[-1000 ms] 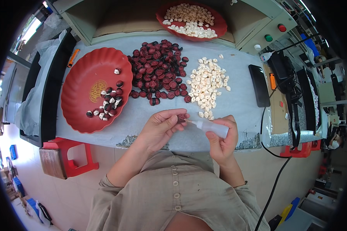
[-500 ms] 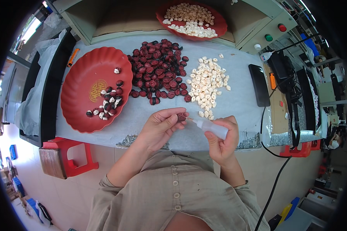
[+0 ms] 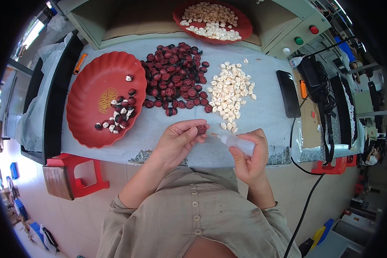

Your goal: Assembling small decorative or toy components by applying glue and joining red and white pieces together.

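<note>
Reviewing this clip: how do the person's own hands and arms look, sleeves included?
The left hand and right hand are ungloved, with no watch or bracelet visible. Both forearms are bare up to loose, plain khaki-grey sleeves, matching the button-front shirt.

Table [image 3: 265, 86] with dish [image 3: 90, 84], maroon pile [image 3: 174, 77], cream pile [image 3: 230, 90]

The bottle [image 3: 241, 145] you hold is smooth, translucent plastic. At left, the fluted red dish [image 3: 90, 86] looks like plastic with a soft sheen. The phone [image 3: 288, 93] at right is glossy; your shirt [image 3: 163, 215] is matt, creased cloth.
</note>
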The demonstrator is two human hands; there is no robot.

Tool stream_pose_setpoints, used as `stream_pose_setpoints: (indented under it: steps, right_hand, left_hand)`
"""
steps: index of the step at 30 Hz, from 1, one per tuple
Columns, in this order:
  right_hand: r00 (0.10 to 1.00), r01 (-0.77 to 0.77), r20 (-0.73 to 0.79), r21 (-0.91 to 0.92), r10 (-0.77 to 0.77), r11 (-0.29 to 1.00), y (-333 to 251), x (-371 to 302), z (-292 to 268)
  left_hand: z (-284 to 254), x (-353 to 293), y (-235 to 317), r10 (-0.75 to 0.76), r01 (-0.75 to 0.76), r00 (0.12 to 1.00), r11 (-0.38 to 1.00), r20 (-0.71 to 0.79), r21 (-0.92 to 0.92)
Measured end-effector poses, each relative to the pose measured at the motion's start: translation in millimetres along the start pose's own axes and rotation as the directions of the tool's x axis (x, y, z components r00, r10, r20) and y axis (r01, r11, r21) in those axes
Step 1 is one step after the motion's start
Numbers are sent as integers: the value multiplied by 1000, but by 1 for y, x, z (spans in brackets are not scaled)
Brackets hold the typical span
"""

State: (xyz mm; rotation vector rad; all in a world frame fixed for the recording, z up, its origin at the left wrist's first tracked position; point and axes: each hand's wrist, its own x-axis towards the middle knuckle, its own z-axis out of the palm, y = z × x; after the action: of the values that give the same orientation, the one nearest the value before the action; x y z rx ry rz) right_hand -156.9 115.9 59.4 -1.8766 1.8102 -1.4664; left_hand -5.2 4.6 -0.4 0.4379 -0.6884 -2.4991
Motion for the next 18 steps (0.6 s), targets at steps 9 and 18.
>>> stream_pose_setpoints:
  steps: [9, 18]
  right_hand:
    - [965, -205, -100, 294, 243, 934, 8, -5, 6]
    - [963, -236, -45, 332, 265, 913, 13, -5, 11]
  left_hand:
    - [0, 1, 2, -31, 31, 999, 1000, 10, 3]
    - [-1, 0, 2, -41, 41, 999, 999, 18, 7]
